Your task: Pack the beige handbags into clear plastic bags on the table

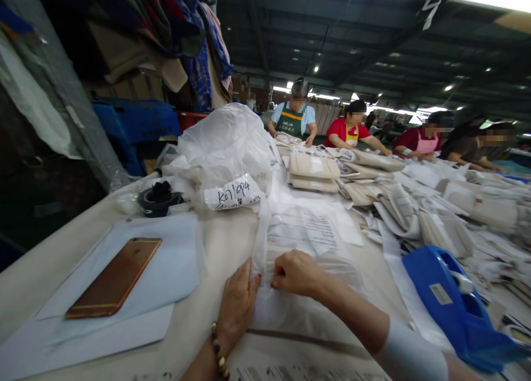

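Note:
A clear plastic bag [302, 314] lies in front of me, with folded pale pieces and a printed sheet [305, 231] showing through it. My left hand [238, 301], with a beaded bracelet at the wrist, rests along the bag's left edge, fingers stretched out and thumb against the plastic. On top of the bag, my right hand [298, 273] is closed, its curled fingers pinching the plastic near the left side. Exactly how much film is between those fingers is hidden.
At left, a phone [116, 276] lies on paper sheets [174, 259]. Behind stand a tape roll [160, 207] and a large plastic bundle [228, 143] with a handwritten label. A blue tape dispenser [448, 303] and heaped folded pieces [315, 171] are at right. Several people work beyond.

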`<state>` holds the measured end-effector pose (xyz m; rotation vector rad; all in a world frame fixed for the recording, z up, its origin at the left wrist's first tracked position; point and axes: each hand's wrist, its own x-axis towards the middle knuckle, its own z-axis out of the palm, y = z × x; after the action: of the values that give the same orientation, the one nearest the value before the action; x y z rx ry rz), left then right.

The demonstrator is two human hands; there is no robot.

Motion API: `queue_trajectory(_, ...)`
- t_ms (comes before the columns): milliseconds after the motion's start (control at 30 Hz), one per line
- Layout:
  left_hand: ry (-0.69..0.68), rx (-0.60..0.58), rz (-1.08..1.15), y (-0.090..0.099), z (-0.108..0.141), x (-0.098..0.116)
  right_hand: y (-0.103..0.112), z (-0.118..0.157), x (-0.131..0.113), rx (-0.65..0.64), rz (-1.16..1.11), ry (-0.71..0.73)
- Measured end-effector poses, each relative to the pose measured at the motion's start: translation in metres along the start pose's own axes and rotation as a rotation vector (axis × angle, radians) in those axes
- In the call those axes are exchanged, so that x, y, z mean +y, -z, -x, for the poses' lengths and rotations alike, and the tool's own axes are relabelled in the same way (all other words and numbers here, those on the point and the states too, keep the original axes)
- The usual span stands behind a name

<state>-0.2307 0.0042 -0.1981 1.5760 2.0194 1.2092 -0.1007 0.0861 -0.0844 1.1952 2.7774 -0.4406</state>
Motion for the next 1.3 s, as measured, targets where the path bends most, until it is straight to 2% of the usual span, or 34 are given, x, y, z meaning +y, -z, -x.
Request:
queue_trajectory(167, -0.007, 0.0, -0.019, -0.001, 0.0, -0.001, 0.008, 0.001, 0.013, 0.129, 0.02, -0.217)
queue_trajectory(267, -0.003, -0.007, -0.004, 0.0, 0.0, 0.002, -0.003, 0.017, 0.016, 0.277, 0.047, -0.267)
queue_trajectory(300, 0.001, -0.007, 0.005, 0.001, 0.0, 0.002, -0.014, 0.025, 0.014, 0.355, 0.06, -0.223)
queue_trajectory(333, 0.008, -0.009, 0.015, 0.0, 0.0, 0.001, -0.028, 0.033, 0.011, 0.468, 0.074, -0.116)
queue_trajectory(367, 0.016, -0.011, 0.027, 0.0, 0.0, 0.0, -0.044, 0.04, 0.007, 0.571, 0.076, 0.076)
queue_trajectory(433, 0.033, -0.011, 0.052, -0.003, 0.0, -0.003, -0.079, 0.053, 0.0, 0.568, 0.048, 0.469)
queue_trajectory(467, 0.044, -0.006, 0.067, -0.003, 0.001, -0.005, -0.093, 0.058, -0.001, 0.522, -0.022, 0.561)
queue_trajectory(533, 0.071, -0.003, 0.113, -0.003, 0.0, -0.007, -0.106, 0.067, 0.006, 0.453, -0.171, 0.629)
queue_trajectory(567, 0.091, -0.016, 0.143, -0.001, -0.001, -0.007, -0.104, 0.072, 0.014, 0.451, -0.228, 0.609)
queue_trajectory(633, 0.159, -0.073, 0.215, 0.006, -0.007, -0.003, -0.083, 0.081, 0.04, 0.551, -0.301, 0.462)
queue_trajectory(667, 0.208, -0.102, 0.258, 0.011, -0.013, 0.0, -0.067, 0.086, 0.057, 0.64, -0.373, 0.269)
queue_trajectory(700, 0.265, -0.135, 0.321, 0.016, -0.019, 0.006, -0.049, 0.089, 0.074, 0.768, -0.471, -0.003)
queue_trajectory(733, 0.324, -0.171, 0.397, 0.021, -0.026, 0.012, -0.032, 0.091, 0.09, 0.835, -0.553, -0.238)
queue_trajectory(767, 0.378, -0.208, 0.476, 0.025, -0.034, 0.019, -0.018, 0.092, 0.104, 0.804, -0.664, -0.461)
queue_trajectory(800, 0.418, -0.245, 0.547, 0.027, -0.042, 0.026, -0.008, 0.092, 0.115, 0.725, -0.8, -0.612)
queue_trajectory(833, 0.446, -0.283, 0.604, 0.029, -0.049, 0.033, -0.001, 0.09, 0.122, 0.609, -0.948, -0.668)
queue_trajectory(867, 0.465, -0.319, 0.641, 0.029, -0.054, 0.039, 0.001, 0.088, 0.127, 0.486, -1.105, -0.64)
queue_trajectory(933, 0.486, -0.36, 0.674, 0.026, -0.062, 0.05, -0.004, 0.082, 0.129, 0.288, -1.402, -0.476)
queue_trajectory(967, 0.492, -0.374, 0.697, 0.024, -0.064, 0.054, -0.008, 0.079, 0.127, 0.221, -1.526, -0.417)
queue_trajectory(1033, 0.493, -0.398, 0.742, 0.021, -0.066, 0.059, -0.015, 0.075, 0.124, 0.164, -1.701, -0.392)
queue_trajectory(1100, 0.494, -0.4, 0.79, 0.021, -0.067, 0.064, -0.013, 0.076, 0.121, 0.223, -1.744, -0.373)
queue_trajectory(1167, 0.481, -0.353, 0.836, 0.025, -0.069, 0.07, -0.002, 0.081, 0.121, 0.362, -1.691, -0.302)
queue_trajectory(1233, 0.4, -0.248, 0.864, 0.032, -0.073, 0.078, 0.014, 0.089, 0.122, 0.498, -1.615, -0.2)
queue_trajectory(1300, 0.25, -0.149, 0.824, 0.04, -0.076, 0.087, 0.028, 0.096, 0.124, 0.617, -1.501, -0.089)
